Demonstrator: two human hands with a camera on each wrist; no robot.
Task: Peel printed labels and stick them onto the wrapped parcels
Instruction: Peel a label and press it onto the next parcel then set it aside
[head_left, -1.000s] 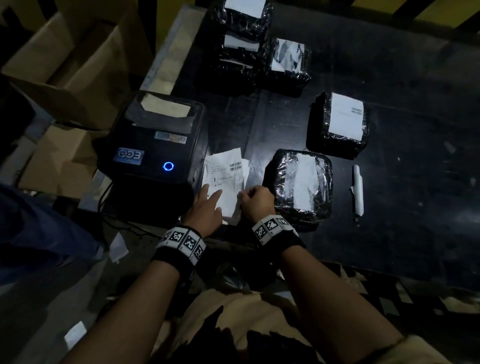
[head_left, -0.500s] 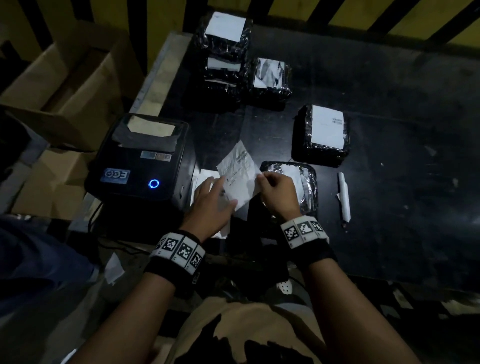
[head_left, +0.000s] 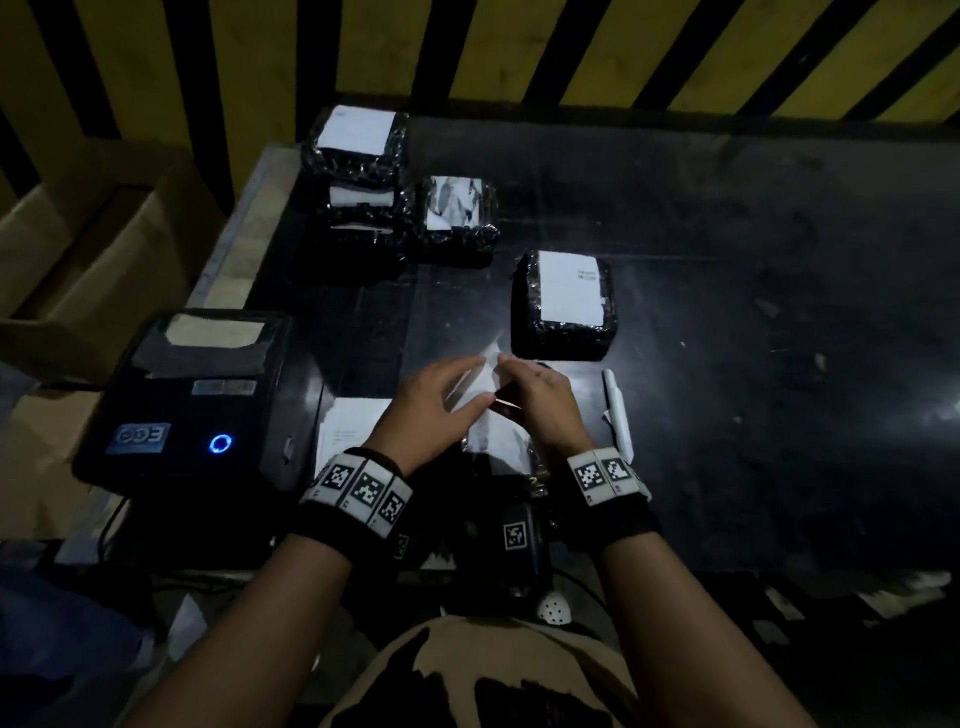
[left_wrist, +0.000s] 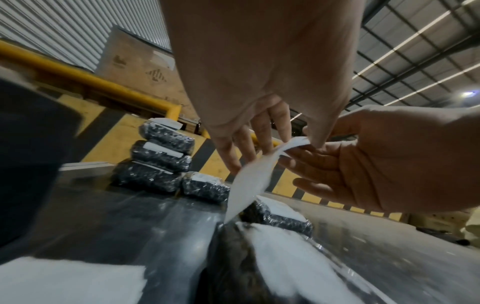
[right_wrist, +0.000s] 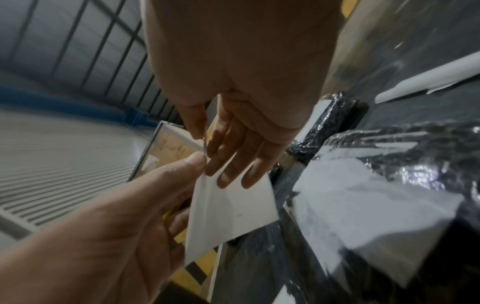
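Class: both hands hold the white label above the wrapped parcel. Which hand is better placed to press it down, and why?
Probably the right hand: it hangs directly over the black film-wrapped parcel, while the left hand sits toward the printer side, pinching the white paper label.

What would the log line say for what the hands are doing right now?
step: peeling | left hand: pinches label | right hand: pinches label | parcel: under hands, not yet labelled
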